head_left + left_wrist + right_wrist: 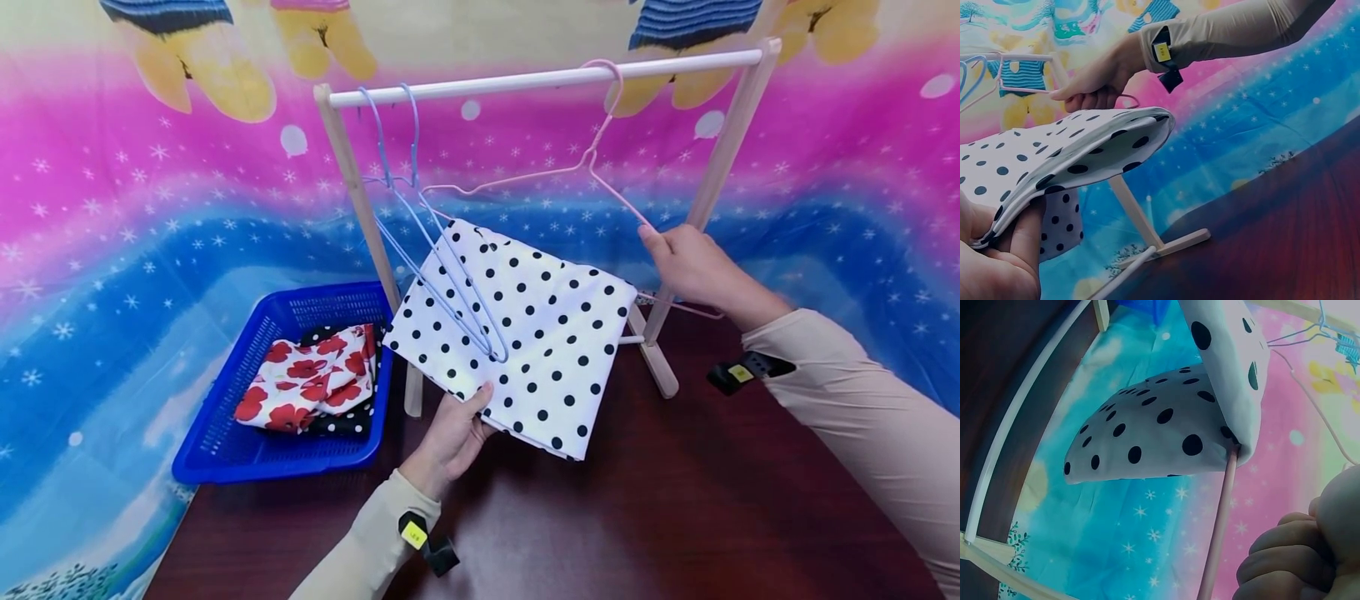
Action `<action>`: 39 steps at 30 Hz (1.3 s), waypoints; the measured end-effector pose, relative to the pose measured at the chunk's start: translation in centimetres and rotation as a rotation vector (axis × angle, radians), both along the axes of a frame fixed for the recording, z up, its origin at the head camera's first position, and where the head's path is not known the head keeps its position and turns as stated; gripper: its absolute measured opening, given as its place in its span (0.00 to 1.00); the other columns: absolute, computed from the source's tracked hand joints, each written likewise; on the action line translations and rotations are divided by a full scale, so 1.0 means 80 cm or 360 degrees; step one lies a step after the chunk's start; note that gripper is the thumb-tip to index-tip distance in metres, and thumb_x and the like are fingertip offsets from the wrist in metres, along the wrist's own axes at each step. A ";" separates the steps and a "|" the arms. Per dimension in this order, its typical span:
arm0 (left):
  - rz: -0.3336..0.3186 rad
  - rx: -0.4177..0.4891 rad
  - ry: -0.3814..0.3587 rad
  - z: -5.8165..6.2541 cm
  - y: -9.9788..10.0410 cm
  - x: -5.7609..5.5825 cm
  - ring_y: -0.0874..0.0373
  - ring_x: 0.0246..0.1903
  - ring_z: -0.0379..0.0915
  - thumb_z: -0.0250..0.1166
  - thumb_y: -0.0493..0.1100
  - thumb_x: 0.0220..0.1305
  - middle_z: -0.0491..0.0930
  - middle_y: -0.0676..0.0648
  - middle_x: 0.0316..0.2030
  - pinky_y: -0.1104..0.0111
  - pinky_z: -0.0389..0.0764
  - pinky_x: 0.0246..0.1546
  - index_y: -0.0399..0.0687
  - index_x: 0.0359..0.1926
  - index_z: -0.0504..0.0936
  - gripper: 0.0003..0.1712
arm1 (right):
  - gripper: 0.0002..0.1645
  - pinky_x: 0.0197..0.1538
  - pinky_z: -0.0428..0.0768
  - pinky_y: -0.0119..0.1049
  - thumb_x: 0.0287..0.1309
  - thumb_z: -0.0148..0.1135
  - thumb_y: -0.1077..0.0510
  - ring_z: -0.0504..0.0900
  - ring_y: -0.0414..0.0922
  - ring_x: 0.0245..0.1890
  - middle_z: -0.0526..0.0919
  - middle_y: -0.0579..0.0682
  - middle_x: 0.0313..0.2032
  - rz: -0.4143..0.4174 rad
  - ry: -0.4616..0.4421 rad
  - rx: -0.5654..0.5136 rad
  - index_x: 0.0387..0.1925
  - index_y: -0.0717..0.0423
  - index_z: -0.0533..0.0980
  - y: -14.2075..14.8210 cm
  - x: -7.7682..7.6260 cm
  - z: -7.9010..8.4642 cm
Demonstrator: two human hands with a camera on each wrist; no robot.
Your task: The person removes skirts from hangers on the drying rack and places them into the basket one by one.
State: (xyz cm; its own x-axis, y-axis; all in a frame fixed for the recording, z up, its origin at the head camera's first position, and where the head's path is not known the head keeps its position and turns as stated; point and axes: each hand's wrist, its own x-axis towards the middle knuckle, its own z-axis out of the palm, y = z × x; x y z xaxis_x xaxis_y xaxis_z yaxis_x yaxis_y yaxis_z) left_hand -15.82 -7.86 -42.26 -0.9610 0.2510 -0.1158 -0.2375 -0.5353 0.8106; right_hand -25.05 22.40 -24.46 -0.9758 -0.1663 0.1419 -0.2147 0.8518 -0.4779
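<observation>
A white cloth with black dots [536,325] lies folded over the lower bar of a pink hanger [525,175], whose hook sits on the rack's top rail. My left hand [453,433] pinches the cloth's front edge, thumb on top and fingers beneath; the left wrist view shows the layered edge [1004,225] between them. My right hand [693,262] grips the sloping right arm of the pink hanger. In the right wrist view the hanger's bar [1225,512] comes out from inside the fold, beside the curled fingers [1285,556].
Two blue hangers [408,175] hang at the rack's left, overlapping the dotted cloth in the head view. A wooden rack [708,167] with a white rail [510,83] stands on the dark table [675,500]. At left, a blue basket [213,417] holds red-flowered cloth [315,375] over black dotted cloth.
</observation>
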 end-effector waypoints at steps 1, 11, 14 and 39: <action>-0.0006 0.0004 0.0000 0.000 0.001 0.001 0.66 0.44 0.86 0.47 0.37 0.79 0.86 0.58 0.46 0.72 0.87 0.40 0.41 0.70 0.62 0.22 | 0.37 0.16 0.58 0.33 0.79 0.31 0.37 0.57 0.41 0.12 0.56 0.43 0.12 -0.0004 0.0000 -0.0005 0.14 0.50 0.60 0.000 0.000 -0.001; -0.0054 0.0013 0.0009 -0.006 0.006 0.007 0.65 0.46 0.85 0.46 0.37 0.80 0.85 0.57 0.48 0.71 0.87 0.40 0.43 0.73 0.60 0.24 | 0.38 0.16 0.59 0.35 0.78 0.31 0.36 0.57 0.42 0.12 0.57 0.43 0.12 0.0008 0.0008 -0.0019 0.13 0.50 0.59 -0.002 -0.002 -0.004; -0.0069 0.0001 0.0004 -0.008 0.009 0.008 0.65 0.46 0.85 0.47 0.37 0.80 0.85 0.56 0.49 0.71 0.87 0.41 0.40 0.73 0.59 0.25 | 0.38 0.16 0.59 0.35 0.79 0.31 0.37 0.57 0.42 0.12 0.57 0.43 0.12 0.0012 0.0010 -0.0019 0.13 0.50 0.60 -0.003 -0.002 -0.004; -0.0090 -0.0078 -0.0002 -0.003 -0.010 0.013 0.65 0.43 0.86 0.46 0.36 0.80 0.86 0.57 0.46 0.72 0.87 0.38 0.39 0.71 0.60 0.23 | 0.38 0.17 0.61 0.36 0.77 0.29 0.34 0.58 0.42 0.12 0.57 0.43 0.12 -0.0001 -0.0051 0.0012 0.14 0.50 0.61 0.002 -0.002 0.004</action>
